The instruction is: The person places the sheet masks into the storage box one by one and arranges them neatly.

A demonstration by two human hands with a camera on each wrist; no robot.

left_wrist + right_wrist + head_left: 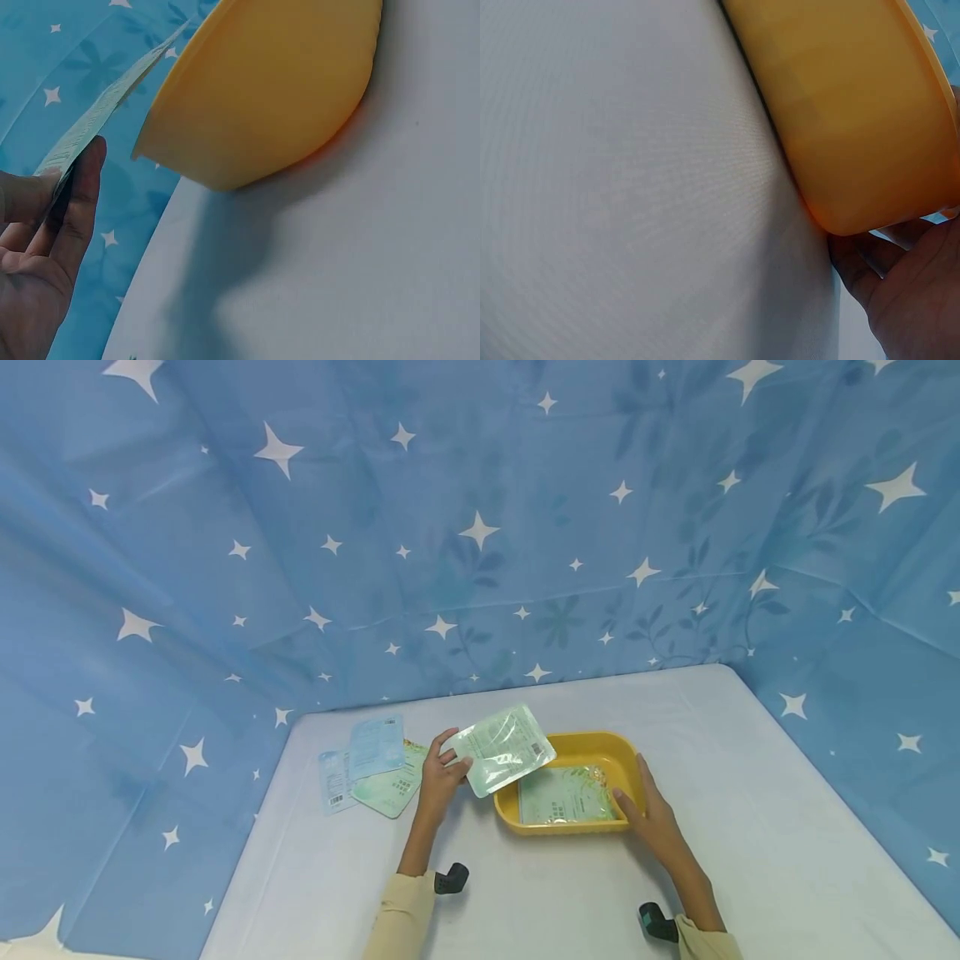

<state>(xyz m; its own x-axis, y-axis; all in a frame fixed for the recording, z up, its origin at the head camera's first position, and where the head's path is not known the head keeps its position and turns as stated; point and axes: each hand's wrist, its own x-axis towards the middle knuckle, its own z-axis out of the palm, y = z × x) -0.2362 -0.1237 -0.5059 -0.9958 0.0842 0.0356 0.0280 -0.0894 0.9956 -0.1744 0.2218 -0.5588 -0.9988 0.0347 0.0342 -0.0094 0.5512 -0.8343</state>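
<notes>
My left hand (441,777) pinches the left edge of a shiny pale green sheet-mask packet (504,748) between thumb and fingers. The packet is tilted in the air over the left part of a yellow plastic tray (617,745). In the left wrist view the held packet (105,109) appears nearly edge-on beside the tray wall. My right hand (654,817) holds the tray at its right end, thumb over the rim and fingers along the outside; the right wrist view shows fingers by its lower corner. Another green packet (562,795) with a floral print lies inside the tray.
Left of the tray, a green packet (390,789) and two light blue packets, one on top (377,747) and one lower (335,781), lie overlapping on the white tabletop (540,893). Blue star-patterned cloth (480,585) hangs behind and beside the table.
</notes>
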